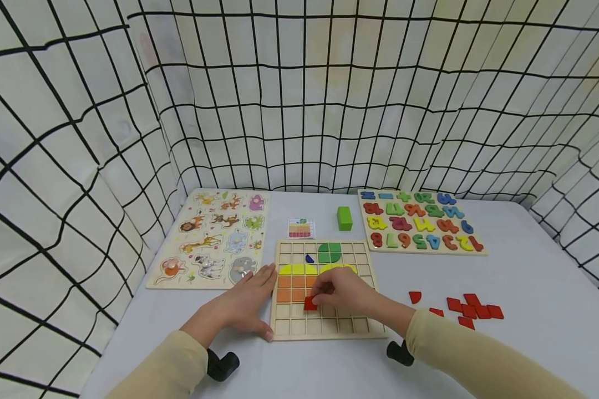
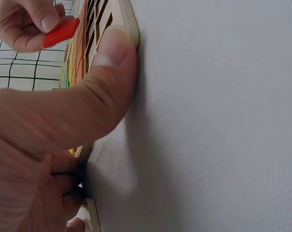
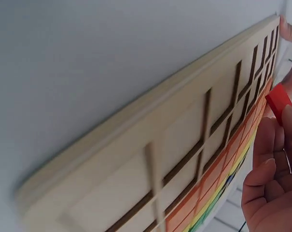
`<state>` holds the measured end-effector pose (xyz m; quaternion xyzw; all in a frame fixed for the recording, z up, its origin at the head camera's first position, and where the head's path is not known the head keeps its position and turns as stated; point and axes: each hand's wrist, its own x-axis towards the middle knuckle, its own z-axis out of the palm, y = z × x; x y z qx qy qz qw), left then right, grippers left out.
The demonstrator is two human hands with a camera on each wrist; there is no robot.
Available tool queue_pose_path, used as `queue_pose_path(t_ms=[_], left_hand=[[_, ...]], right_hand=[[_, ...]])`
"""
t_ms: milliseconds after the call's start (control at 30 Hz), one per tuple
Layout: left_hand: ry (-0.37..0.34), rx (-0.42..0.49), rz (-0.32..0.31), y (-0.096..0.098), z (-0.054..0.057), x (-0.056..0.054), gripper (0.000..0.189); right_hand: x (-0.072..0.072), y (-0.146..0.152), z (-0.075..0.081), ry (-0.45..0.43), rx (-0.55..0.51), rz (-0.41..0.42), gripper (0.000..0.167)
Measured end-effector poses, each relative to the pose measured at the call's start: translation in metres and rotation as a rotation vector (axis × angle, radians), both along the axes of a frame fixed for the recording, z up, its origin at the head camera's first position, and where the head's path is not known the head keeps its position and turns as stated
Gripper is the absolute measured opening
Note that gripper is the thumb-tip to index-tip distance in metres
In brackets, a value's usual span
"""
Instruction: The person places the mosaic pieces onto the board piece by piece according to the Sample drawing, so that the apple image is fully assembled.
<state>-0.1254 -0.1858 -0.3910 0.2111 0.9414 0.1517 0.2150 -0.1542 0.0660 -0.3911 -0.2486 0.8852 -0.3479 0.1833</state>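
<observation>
A wooden grid board lies in front of me, holding orange squares, yellow curved pieces, green quarter-rounds and a small blue piece. My right hand pinches a red square tile between thumb and fingers, just over the board's lower rows. In the left wrist view the red tile is tilted and raised off the grid. My left hand rests at the board's left edge, fingers straight, its thumb against the side near the front corner.
Several loose red pieces lie on the table to the right. Behind the board are a picture card and a green block. An animal puzzle is at back left, a number puzzle at back right. Black netting surrounds the table.
</observation>
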Motion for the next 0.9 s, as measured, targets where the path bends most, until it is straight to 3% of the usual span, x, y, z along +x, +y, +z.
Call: queue_pose_path(t_ms=[367, 900], left_hand=[[0.002, -0.007, 0.000, 0.001, 0.001, -0.001, 0.122], [0.013, -0.001, -0.013, 0.000, 0.002, 0.000, 0.123]], right_hand=[[-0.002, -0.047, 0.001, -0.044, 0.030, 0.034, 0.007], [0.006, -0.060, 0.000, -0.021, 0.099, 0.032, 0.009]])
